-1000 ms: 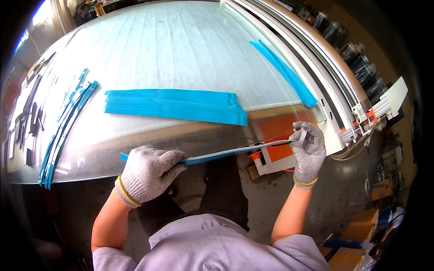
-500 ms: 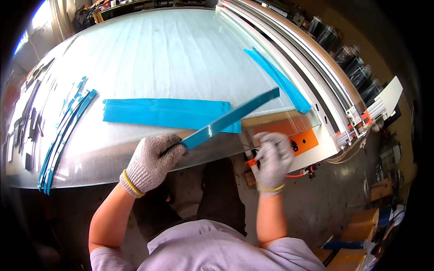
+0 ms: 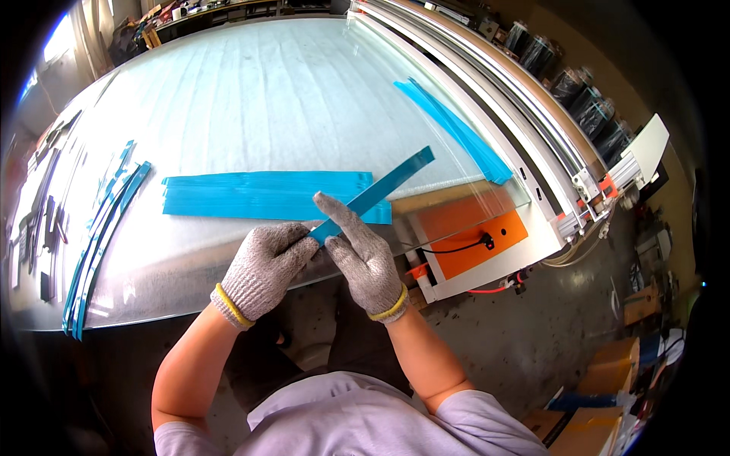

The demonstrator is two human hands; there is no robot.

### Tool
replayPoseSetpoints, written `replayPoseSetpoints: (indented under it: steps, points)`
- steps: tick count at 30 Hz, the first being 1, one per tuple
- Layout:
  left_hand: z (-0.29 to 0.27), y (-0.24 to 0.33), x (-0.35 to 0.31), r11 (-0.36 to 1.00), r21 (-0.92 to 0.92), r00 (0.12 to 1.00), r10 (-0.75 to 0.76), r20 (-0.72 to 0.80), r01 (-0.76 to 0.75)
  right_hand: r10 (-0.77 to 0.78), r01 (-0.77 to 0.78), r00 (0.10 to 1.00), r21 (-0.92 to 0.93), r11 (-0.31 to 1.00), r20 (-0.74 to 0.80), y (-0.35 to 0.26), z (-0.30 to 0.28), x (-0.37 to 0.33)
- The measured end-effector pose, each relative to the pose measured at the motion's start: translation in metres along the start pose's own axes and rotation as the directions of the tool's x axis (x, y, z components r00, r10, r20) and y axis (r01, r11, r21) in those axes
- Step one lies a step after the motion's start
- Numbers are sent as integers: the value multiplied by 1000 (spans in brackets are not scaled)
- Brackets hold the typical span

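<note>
A narrow, glossy blue strip (image 3: 394, 178) is held slanting up to the right over the near side of the glass-topped table. My left hand (image 3: 263, 264), in a grey knit glove with a yellow cuff, is closed on the strip's lower end. Beside it, my right hand (image 3: 368, 262), gloved alike, grips the same strip just above that end, its index finger laid across the top and its thumb at the lower edge. Behind the strip lies a stack of blue strips (image 3: 266, 195), side by side on the glass; the held strip passes over its right end.
More blue strips (image 3: 456, 129) lie along the right, beside a white and metal rail (image 3: 487, 87). Bent blue strips (image 3: 106, 243) overhang the table's front edge at left, near dark scraps (image 3: 47, 220). An orange plate (image 3: 487, 247) with a black cable sits at the near right corner.
My right hand has come left from near the orange plate onto the strip. My left hand has kept its hold, and the strip's far end sits a little farther left in view.
</note>
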State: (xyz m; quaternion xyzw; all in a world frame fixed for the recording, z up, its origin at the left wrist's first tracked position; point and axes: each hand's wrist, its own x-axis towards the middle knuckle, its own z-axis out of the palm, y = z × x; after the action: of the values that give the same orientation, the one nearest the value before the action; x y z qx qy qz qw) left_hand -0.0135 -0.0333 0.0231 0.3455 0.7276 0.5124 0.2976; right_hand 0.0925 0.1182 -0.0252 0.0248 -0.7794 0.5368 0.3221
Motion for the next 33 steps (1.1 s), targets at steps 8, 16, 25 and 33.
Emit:
replayPoseSetpoints:
  steps: [8, 16, 25, 33]
  points:
    - [17, -30, 13, 913, 397, 984, 150, -100, -99, 307, -336, 942, -431, 838, -136, -5, -8, -3]
    - [46, -27, 1, 710, 682, 947, 311, -76, -178, 83, -227, 939, -421, 878, -334, 0, -29, -38]
    - [49, -30, -2, 630, 737, 932, 362, 0, -245, 536, -596, 782, 130, 793, 318, -19, -47, 13]
    - [40, -28, 1, 688, 703, 958, 287, -32, -182, 487, -561, 822, 574, 597, 297, -26, -54, 13]
